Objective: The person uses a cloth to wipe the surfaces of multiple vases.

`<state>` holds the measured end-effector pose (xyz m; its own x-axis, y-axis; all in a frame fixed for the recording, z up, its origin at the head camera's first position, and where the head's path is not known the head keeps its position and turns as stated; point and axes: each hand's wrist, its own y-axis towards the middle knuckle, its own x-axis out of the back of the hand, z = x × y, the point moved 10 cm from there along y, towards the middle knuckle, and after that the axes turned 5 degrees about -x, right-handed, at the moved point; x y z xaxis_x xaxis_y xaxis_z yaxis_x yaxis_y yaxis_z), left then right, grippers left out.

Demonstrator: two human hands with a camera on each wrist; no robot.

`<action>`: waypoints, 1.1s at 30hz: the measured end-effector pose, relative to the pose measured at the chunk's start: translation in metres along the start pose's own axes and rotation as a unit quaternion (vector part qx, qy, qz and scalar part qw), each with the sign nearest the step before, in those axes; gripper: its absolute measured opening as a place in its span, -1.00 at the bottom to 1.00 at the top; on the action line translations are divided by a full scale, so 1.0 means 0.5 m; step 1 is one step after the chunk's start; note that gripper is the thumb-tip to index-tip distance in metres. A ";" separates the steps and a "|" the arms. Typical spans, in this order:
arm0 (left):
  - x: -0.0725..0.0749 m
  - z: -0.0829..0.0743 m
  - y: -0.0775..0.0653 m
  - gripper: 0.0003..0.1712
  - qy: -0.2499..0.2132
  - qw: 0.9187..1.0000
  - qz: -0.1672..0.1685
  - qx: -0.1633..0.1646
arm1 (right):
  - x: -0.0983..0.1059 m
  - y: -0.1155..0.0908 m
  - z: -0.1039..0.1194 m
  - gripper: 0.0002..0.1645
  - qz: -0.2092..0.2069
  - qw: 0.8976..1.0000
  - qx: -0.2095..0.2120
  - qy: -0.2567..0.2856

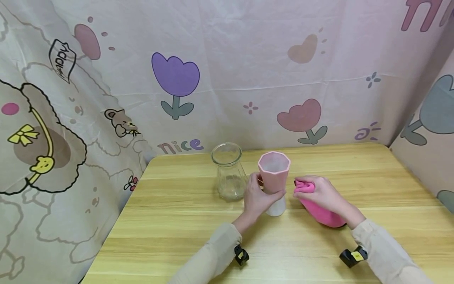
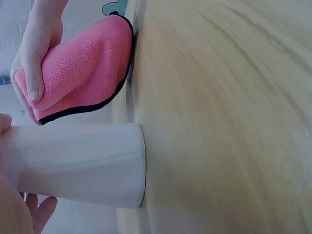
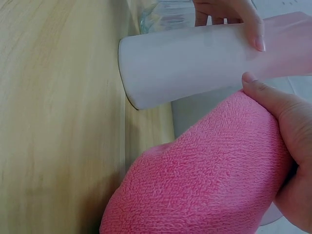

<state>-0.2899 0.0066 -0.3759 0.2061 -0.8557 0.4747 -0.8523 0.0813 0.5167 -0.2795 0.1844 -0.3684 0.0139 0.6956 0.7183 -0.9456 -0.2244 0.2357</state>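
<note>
A tall vase (image 1: 274,179), pink above and fading to white at its base, stands upright on the table. My left hand (image 1: 258,198) grips it around the middle, thumb on the near side. In the left wrist view the vase's white base (image 2: 97,163) meets the tabletop. Just right of the vase, my right hand (image 1: 324,194) holds a bunched pink cloth (image 1: 324,215) with dark edging. The cloth hangs down to the table. The right wrist view shows the plush cloth (image 3: 204,165) close to the vase but apart from it.
A clear glass vase (image 1: 230,179) with a wide rim stands left of the pink vase, close to my left hand. The wooden table (image 1: 170,236) runs back to a printed curtain (image 1: 230,79). Another curtain hangs along the left side.
</note>
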 end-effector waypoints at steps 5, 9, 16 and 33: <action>-0.007 0.006 0.005 -0.28 -0.066 0.997 0.043 -0.004 | 0.004 -0.002 -0.003 -0.36 -0.002 1.000 -0.009 0.007; -0.019 0.010 0.011 -0.32 -0.144 0.983 0.111 -0.001 | 0.003 -0.002 -0.006 -0.35 0.000 1.000 -0.013 0.012; -0.003 -0.026 0.017 -0.37 -0.236 0.953 0.188 0.028 | 0.001 -0.003 -0.009 -0.36 0.001 1.000 -0.015 0.010; -0.061 0.028 0.041 -0.33 -0.319 0.919 0.228 0.049 | -0.004 -0.005 -0.008 -0.36 -0.002 1.000 -0.012 0.015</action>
<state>-0.3206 0.0274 -0.3897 -0.4801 -0.8720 0.0954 -0.8255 0.4859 0.2872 -0.2784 0.1861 -0.3731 0.0082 0.7160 0.6980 -0.9528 -0.2062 0.2227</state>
